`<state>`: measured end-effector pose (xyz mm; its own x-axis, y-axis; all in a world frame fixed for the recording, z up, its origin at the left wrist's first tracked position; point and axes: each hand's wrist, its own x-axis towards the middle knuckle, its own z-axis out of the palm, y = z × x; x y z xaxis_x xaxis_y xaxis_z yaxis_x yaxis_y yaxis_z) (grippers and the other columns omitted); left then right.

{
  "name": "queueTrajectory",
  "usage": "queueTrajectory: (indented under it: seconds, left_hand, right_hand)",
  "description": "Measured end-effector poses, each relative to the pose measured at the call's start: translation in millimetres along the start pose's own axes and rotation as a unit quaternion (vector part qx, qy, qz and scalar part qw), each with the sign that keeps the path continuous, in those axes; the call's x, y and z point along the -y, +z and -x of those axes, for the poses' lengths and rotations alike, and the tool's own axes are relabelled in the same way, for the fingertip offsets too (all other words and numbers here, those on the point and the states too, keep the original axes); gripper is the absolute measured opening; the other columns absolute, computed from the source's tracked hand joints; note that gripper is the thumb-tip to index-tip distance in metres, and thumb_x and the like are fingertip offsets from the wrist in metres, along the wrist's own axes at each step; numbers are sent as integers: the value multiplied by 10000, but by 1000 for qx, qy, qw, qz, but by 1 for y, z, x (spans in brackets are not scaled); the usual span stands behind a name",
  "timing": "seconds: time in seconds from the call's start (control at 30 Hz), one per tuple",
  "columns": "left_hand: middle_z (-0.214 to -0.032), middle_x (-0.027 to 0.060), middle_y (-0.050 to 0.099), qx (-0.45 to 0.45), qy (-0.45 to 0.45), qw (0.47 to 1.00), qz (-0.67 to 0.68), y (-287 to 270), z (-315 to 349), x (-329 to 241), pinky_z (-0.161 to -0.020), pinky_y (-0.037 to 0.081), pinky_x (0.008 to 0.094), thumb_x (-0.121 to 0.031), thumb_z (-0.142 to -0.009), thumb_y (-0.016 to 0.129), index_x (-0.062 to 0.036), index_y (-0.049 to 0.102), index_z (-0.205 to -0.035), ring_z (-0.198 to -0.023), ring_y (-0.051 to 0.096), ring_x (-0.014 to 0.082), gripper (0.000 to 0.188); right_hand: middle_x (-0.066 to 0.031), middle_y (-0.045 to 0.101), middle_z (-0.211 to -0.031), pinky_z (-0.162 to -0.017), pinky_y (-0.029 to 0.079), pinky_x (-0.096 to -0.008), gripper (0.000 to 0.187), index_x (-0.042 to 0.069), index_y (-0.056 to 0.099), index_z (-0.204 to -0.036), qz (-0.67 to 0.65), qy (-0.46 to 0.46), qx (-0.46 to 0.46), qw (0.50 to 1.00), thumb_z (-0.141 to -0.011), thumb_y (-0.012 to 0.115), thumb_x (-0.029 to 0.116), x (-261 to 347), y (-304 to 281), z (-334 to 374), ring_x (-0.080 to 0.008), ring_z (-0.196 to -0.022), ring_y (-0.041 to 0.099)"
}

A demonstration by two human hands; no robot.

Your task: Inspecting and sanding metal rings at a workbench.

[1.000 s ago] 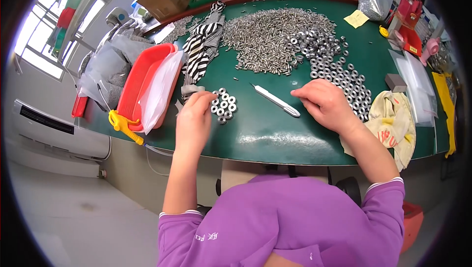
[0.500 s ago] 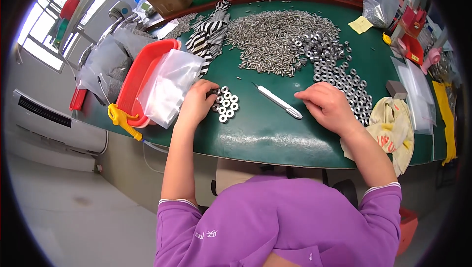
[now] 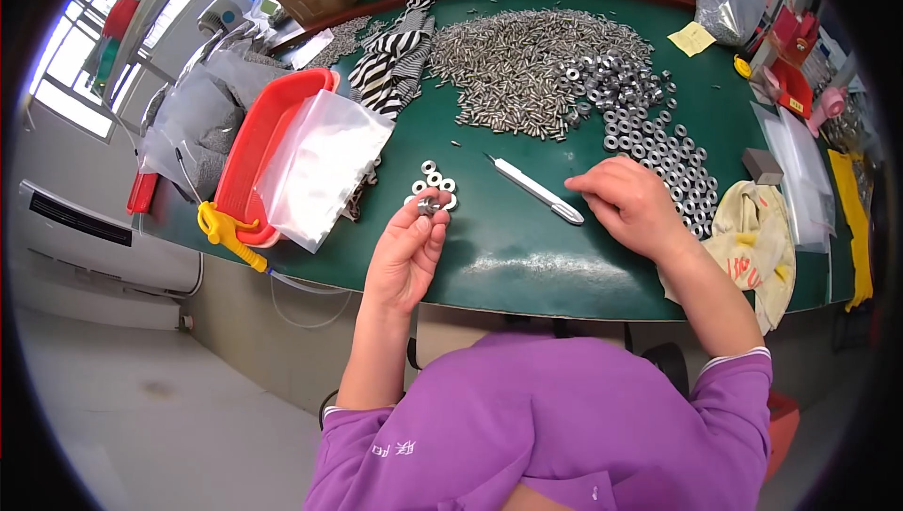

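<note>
My left hand (image 3: 406,257) is raised, palm up, above the near left of the table. Its thumb and fingers pinch a small metal ring (image 3: 429,205). Just beyond lies a small group of silver rings (image 3: 431,172), partly covered by the fingers. My right hand (image 3: 628,203) rests on the table with its fingers curled together; whether its fingertips hold anything is hidden. Between the hands lies a white pen-like tool (image 3: 536,189) with a thin dark tip. Right of my right hand, many rings (image 3: 691,182) are spread flat, running up to a heap of rings (image 3: 611,83).
A large pile of small metal pins (image 3: 517,69) covers the back of the green table (image 3: 527,271). At left stand a red tray (image 3: 282,116) with a clear bag (image 3: 320,172) over it, and a yellow air gun (image 3: 226,229). A stained cloth (image 3: 757,238) lies at right.
My left hand has come away from the ring group, moving toward me and turning palm up with a ring pinched in it. My right hand has stayed in place.
</note>
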<state>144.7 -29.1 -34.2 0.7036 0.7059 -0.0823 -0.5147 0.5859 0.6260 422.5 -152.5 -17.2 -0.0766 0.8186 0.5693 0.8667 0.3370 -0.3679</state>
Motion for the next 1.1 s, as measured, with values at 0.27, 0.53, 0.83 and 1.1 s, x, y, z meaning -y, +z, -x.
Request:
queueTrajectory:
  seconds: [0.27,0.53,0.83,1.1]
  left_hand:
    - [-1107,109,587,-11,46,987,-154,8,4,9,-773,512,250,-38,-893,544,-50,503,-1216,-877,597,140,325]
    - [-1180,144,535,-17,-37,999,29,5,1,14,-804,529,239,-38,-905,528,-11,491,-1188,-907,592,149,287]
    - [-1142,152,528,12,-64,986,151,9,3,19,-822,529,260,-90,-944,476,9,494,-1162,-949,559,180,239]
    - [-1141,141,531,21,-112,968,222,7,8,23,-824,516,285,-119,-955,450,36,532,-1077,-952,553,188,214]
  right_hand:
    - [-77,632,-798,-692,484,-348,183,52,662,-903,-14,8,-3,1000,-736,634,-17,0,0,0,-249,-769,602]
    - [-80,632,-800,-694,484,-343,185,51,661,-910,-23,17,5,1000,-741,629,-17,-3,-2,0,-251,-776,600]
    - [-77,635,-809,-697,486,-342,195,53,665,-916,-25,5,7,1000,-736,634,-17,-2,0,0,-250,-783,602]
    - [-54,628,-825,-708,489,-348,182,86,662,-919,-12,13,10,1000,-747,635,34,-2,1,2,-243,-814,595]
